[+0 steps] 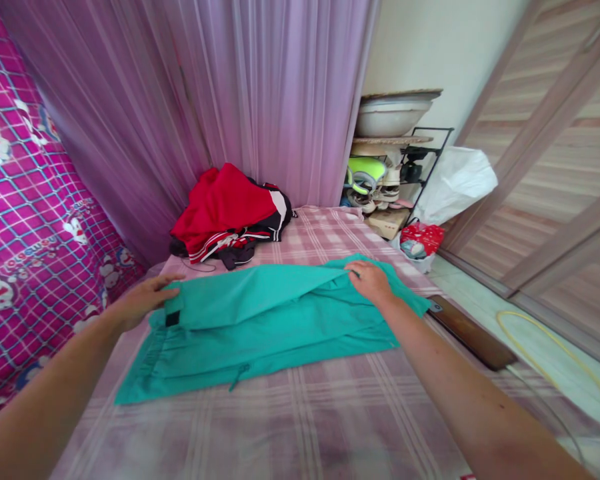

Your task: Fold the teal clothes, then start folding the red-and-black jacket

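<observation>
While both forearms extend forward from the bottom of the head view, the nearest surface is a bed covered by a pink plaid sheet [290, 427], bare in the foreground. Across its middle lies a teal garment [260, 327], spread flat and folded over on itself lengthwise, with a drawstring end and a small dark tag visible near its left end. The left hand [145, 300] rests flat on the garment's left edge, fingers spread and loosely extended, not closed on the cloth. The right hand [370, 280] sits on the garment's upper right portion, fingers curled on a fold of fabric; whether it pinches the fold or only presses it cannot be told. The two hands are well apart, one at each end of the garment.

Beyond the garment, toward the far edge of the bed, a heap of red, black and white clothing [230, 213] lies against a lilac curtain [205, 87]. On the left a magenta cartoon-print cloth [25, 200] hangs beside the bed. To the far right stand a black rack of shoes [395, 180] with a white basin [390, 117] above it, a white plastic bag [455, 183] and a red bag [420, 240] on the floor.
</observation>
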{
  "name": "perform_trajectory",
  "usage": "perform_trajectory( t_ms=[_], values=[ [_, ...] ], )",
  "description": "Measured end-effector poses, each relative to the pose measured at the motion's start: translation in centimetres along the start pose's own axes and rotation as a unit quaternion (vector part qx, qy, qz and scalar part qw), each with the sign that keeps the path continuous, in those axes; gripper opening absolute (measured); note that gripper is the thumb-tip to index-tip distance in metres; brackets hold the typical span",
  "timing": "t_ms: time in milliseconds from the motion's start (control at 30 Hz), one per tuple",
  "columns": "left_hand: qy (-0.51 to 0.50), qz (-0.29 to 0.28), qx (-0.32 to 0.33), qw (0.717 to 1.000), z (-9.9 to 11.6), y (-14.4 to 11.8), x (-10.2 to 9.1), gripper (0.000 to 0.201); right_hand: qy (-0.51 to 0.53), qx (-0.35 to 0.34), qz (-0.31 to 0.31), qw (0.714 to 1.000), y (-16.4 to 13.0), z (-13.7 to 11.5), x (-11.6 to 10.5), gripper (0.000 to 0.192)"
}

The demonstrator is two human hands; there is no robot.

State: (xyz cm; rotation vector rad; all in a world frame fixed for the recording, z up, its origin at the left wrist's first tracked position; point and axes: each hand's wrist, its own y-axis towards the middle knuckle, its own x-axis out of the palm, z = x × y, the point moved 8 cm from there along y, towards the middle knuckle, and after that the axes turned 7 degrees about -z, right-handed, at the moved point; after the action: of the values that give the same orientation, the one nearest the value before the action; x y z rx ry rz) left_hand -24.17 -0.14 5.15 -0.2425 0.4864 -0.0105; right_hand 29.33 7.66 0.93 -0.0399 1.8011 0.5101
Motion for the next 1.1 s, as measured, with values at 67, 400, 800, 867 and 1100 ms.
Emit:
perform_trajectory(
  t_ms=[67,400,800,867,1100],
  values=[
    [-0.076,0.041,0.009,0.996,1.8,0.0,-1.4,0.071,0.050,0.015,-0.015,0.999,0.1,0.8,-0.1,0.029],
    [-0.222,0.050,0.132,0.965,13.5,-2.6,-2.6,0.037,0.264,0.066,-0.177,0.946,-0.9,2.7,-0.4,0.028],
    [-0.207,-0.021,0.129,0.970,11.9,-4.1,1.0,0.058,0.289,0.054,-0.196,0.935,-1.7,2.4,0.8,0.026],
    [-0.174,0.005,0.141,0.975,11.2,-3.2,1.3,0.057,0.291,0.055,-0.196,0.935,-1.5,2.6,0.9,0.025],
    [0.054,0.078,0.166,0.982,10.6,-1.0,2.9,0.044,0.296,0.043,-0.199,0.933,-1.6,2.5,0.9,0.024]
  ],
)
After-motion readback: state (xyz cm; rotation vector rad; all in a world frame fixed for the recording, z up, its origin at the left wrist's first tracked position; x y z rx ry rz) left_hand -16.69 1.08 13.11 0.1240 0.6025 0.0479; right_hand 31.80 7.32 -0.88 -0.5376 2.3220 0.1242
